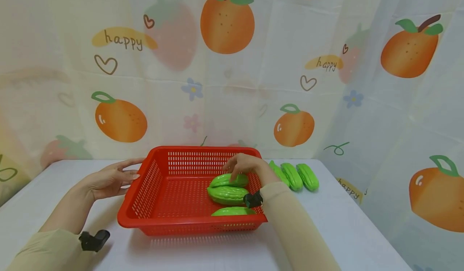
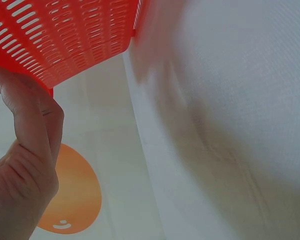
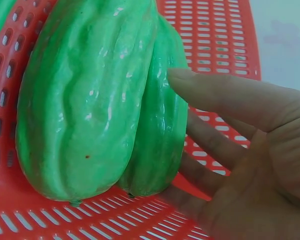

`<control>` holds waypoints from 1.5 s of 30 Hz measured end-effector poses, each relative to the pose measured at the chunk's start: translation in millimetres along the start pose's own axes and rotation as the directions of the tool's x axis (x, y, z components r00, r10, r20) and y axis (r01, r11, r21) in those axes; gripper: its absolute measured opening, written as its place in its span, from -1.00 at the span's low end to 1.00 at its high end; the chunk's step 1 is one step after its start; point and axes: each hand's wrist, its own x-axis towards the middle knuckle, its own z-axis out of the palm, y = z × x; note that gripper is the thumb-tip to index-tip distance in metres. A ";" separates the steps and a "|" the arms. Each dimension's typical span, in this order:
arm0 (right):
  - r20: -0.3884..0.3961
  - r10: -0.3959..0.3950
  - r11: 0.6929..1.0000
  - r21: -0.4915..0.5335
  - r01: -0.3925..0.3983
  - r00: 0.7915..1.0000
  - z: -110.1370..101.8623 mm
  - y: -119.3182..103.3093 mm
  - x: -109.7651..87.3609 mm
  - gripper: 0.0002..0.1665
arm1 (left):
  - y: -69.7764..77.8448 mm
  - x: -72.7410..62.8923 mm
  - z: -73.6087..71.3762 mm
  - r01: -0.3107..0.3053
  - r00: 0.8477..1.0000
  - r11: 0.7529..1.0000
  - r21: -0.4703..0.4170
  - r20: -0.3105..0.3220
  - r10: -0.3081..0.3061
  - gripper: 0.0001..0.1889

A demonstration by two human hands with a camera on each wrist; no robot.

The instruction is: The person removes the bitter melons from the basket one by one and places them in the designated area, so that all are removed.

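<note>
Handling the far green melon (image 3: 162, 125) should need light, even pressure: it lies in the red basket (image 1: 192, 221), within my loosely spread right hand (image 1: 248, 164); my relaxed left hand (image 1: 112, 179) touches the basket's side.

head: forward-down; wrists: close, left facing outside, right inside; all share basket (image 1: 183, 196)
</note>
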 end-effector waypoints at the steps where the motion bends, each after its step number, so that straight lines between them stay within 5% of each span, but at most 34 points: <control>1: 0.013 0.002 1.000 -0.003 -0.002 1.000 0.3 -0.3 -0.2 -0.42 | 0.0 -0.2 0.2 0.001 1.000 1.000 0.003 -0.003 -0.001 -0.61; 22: 0.074 0.019 0.993 -0.120 -0.010 0.997 0.2 1.9 0.0 -0.40 | 1.6 0.6 1.1 0.002 1.000 1.000 -0.007 0.000 -0.002 -0.61; 45: 0.063 0.030 0.999 -0.044 -0.027 0.998 -1.0 0.1 0.3 -0.36 | 1.4 0.4 0.8 0.009 1.000 1.000 -0.007 -0.001 -0.009 -0.61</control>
